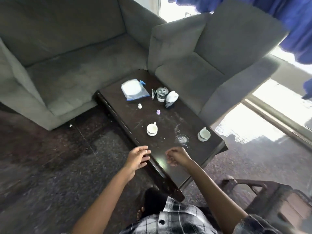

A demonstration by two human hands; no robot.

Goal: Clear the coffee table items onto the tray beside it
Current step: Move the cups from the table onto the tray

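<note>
Two hands hover over the table's near end, holding nothing. The left hand [138, 157] has its fingers relaxed and apart at the near-left edge, and the right hand [177, 157] is loosely curled. Just beyond them on the dark table [168, 119] a cup [152, 130] stands mid-table, a second cup [204, 135] is near the right edge, and a clear dish [182, 139] sits between them. Farther off are a purple bottle [158, 112] and a white bottle [139, 106]. At the far end are a bag [135, 90], a glass [162, 94] and a white-topped container [171, 98]. A blurred brown tray [263, 198] sits near right, off the table.
</note>
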